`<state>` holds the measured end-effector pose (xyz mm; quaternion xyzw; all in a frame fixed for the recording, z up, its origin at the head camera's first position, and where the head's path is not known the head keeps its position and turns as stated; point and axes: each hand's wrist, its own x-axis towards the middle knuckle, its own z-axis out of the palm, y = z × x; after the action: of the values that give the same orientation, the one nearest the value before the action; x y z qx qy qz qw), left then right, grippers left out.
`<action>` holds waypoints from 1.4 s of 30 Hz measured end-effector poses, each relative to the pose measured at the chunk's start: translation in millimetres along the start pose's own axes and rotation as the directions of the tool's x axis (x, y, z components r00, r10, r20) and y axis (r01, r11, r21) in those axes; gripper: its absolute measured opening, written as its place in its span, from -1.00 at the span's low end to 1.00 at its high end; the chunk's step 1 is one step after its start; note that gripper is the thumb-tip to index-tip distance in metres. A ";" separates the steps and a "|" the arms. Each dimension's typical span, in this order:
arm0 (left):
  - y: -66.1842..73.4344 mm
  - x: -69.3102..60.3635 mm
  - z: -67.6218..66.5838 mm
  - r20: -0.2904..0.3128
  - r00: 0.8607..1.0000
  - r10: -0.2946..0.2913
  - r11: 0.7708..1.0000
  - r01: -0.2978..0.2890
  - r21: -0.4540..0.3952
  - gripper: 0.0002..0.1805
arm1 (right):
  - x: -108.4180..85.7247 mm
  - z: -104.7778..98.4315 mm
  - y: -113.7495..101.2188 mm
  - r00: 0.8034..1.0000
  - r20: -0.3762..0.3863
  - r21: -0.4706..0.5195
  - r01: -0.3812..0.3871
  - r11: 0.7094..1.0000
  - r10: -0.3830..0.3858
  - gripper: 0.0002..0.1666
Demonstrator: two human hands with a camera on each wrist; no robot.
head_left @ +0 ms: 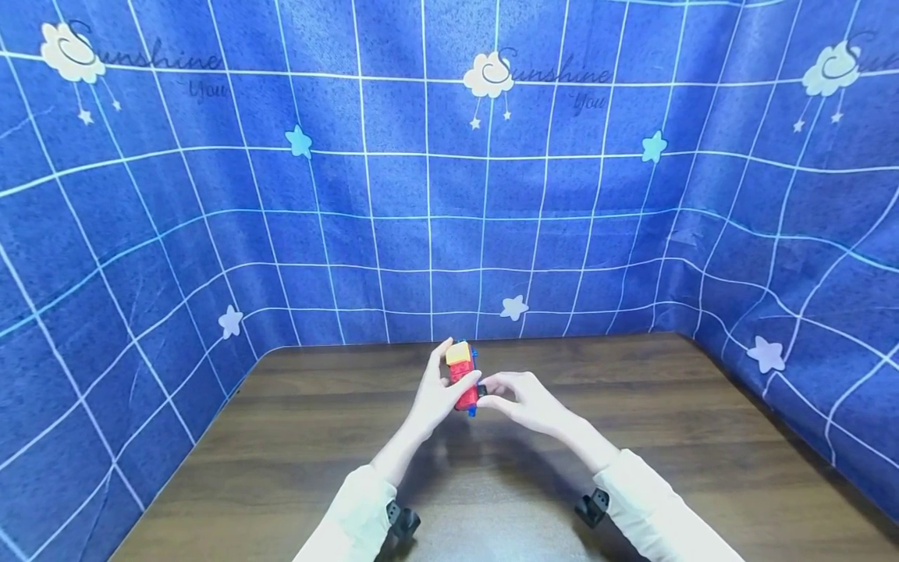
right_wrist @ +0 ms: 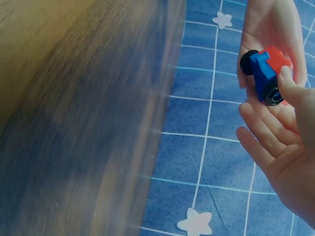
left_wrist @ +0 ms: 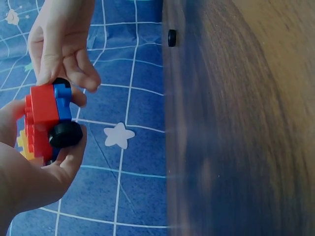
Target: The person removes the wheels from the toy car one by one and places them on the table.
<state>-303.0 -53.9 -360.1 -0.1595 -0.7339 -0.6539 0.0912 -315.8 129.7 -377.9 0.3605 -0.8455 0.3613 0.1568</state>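
My left hand (head_left: 437,396) grips a small toy car of building bricks (head_left: 463,382), raised above the table. Its bricks are red with a yellow one (head_left: 459,353) at the far end, on a blue base (right_wrist: 265,73). Black wheels show on the car in both wrist views, one wheel (left_wrist: 65,134) beside the left fingers. From the right, my right hand (head_left: 527,402) pinches another black wheel (right_wrist: 272,92) at the car's side between thumb and fingers. Whether that wheel is fully seated cannot be made out.
A loose black wheel (left_wrist: 172,38) stands on the wooden table (head_left: 316,437) near its edge in the left wrist view. A blue gridded curtain (head_left: 393,187) with stars and clouds encloses the back and sides. Small black cameras (head_left: 403,521) sit on both wrists.
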 end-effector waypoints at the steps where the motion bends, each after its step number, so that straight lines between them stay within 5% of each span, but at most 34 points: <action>1: 0.7 -0.3 0.6 -0.015 1.000 0.010 1.000 -0.010 0.010 -0.24 | 0.2 0.8 -0.3 1.000 -0.003 0.003 -0.002 1.000 0.002 -0.66; 9: -28.8 16.9 2.5 -0.110 0.994 0.024 1.000 -0.026 -0.014 -0.31 | 1.6 9.0 -0.9 0.996 -0.060 -0.008 0.061 0.998 -0.062 -0.69; 18: -35.2 19.1 2.7 -0.152 0.987 0.053 0.999 -0.053 0.001 -0.39 | -1.2 19.3 -1.4 0.996 -0.084 0.046 -0.022 0.999 0.026 -0.64; 25: -29.6 18.2 3.2 -0.161 0.986 0.045 0.999 -0.047 -0.005 -0.38 | 1.4 26.3 -5.6 0.981 -0.172 0.093 -0.078 0.993 0.093 -0.66; 30: -4.7 6.5 4.3 -0.163 0.984 0.066 0.998 -0.066 0.006 -0.41 | 3.7 30.8 -9.3 0.967 -0.199 0.126 -0.134 0.983 0.157 -0.64; 37: 8.0 0.7 5.3 -0.168 0.984 0.056 0.998 -0.058 -0.009 -0.41 | 1.8 33.1 -7.9 0.963 -0.100 0.075 -0.245 0.967 0.252 -0.71; 42: -5.4 8.7 5.7 -0.159 0.986 0.042 0.999 -0.047 -0.026 -0.39 | 0.9 32.0 -9.0 0.970 -0.057 0.093 -0.232 0.968 0.238 -0.66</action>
<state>-312.6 -47.7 -362.8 -0.1249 -0.7109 -0.6731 0.1613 -310.1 101.7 -395.1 0.2520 -0.8601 0.4253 0.1256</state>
